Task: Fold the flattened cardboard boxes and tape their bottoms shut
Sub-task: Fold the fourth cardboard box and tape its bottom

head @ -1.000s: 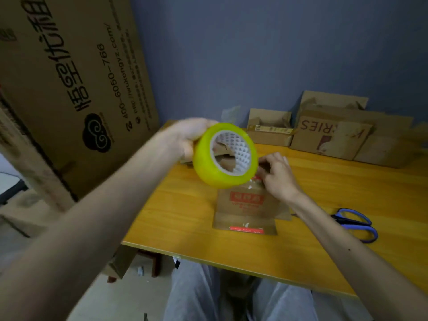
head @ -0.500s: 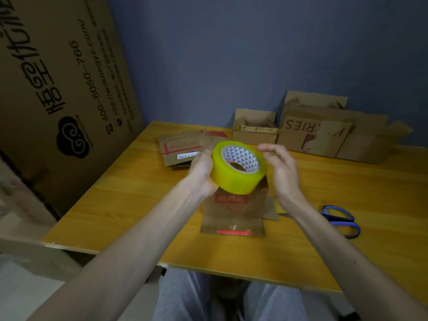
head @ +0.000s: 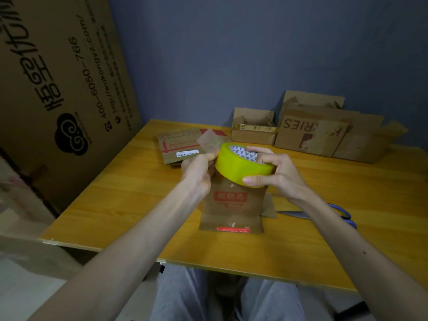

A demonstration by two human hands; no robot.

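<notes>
Clamped on the yellow roll of packing tape point(head: 238, 167), the right hand point(head: 283, 176) has its thumb under the near rim and its fingers point(head: 256, 150) hooked over the far rim into the white patterned core. The left hand point(head: 198, 173), fingers curled, pinches the translucent loose end of tape point(head: 208, 142), which stands up from the roll's left side.

Both hands hold the roll above the small brown cardboard box with a red label point(head: 231, 207). The roll covers the box's far edge, and whether it touches the box cannot be told. The box rests on the yellow wooden table point(head: 139, 193).

Beyond the box and to its left, flattened brown cardboard boxes point(head: 178, 147) lie stacked. Right of the box, blue-handled scissors point(head: 344, 213) lie with the blades pointing towards it. Far behind the box and to its right, open cardboard boxes point(head: 310, 135) stand in a row against the blue-grey wall point(head: 231, 54). Well left of the box, a large cardboard sheet with black print point(head: 58, 89) leans beside the table. Nearer than the box, grey trousers point(head: 180, 297) show below the table's edge.
</notes>
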